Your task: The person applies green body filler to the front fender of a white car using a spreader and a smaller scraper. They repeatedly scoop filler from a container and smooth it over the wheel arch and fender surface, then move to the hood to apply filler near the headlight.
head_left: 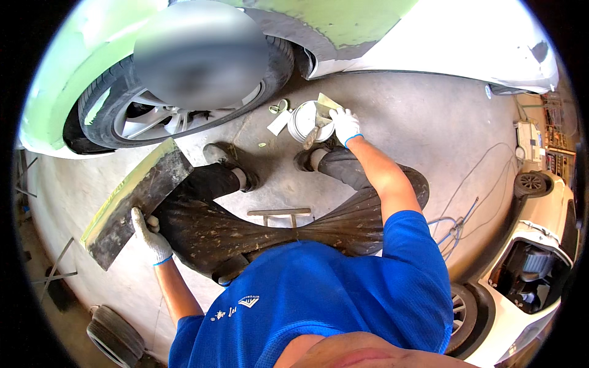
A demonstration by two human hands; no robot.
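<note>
- One blue shirt [307,282] fills the lower centre of the frame, a small white emblem and white characters printed on its chest.
- Two white-gloved hands are at work. The left hand [149,238], left of centre, is clamped on the lower edge of one grey-smeared board [138,205], thumb on top; the board's yellow-green edge bears marks too blurred to read.
- One low stool [279,213] stands between the wearer's two spread knees, mid-frame.
- The right hand [345,126], upper centre, has its fingers together on one yellow-green spreader [329,100], beside the rim of one white can [297,124].
- One wooden-handled putty knife [311,136] lies across that can; one white card [279,122] and one green ring [279,106] lie on the floor to its left.
- One car wheel [144,122], partly blurred, sits upper left beneath green-and-white bodywork [350,24].
- A second, cream-coloured car [491,294] stands at the right edge.
</note>
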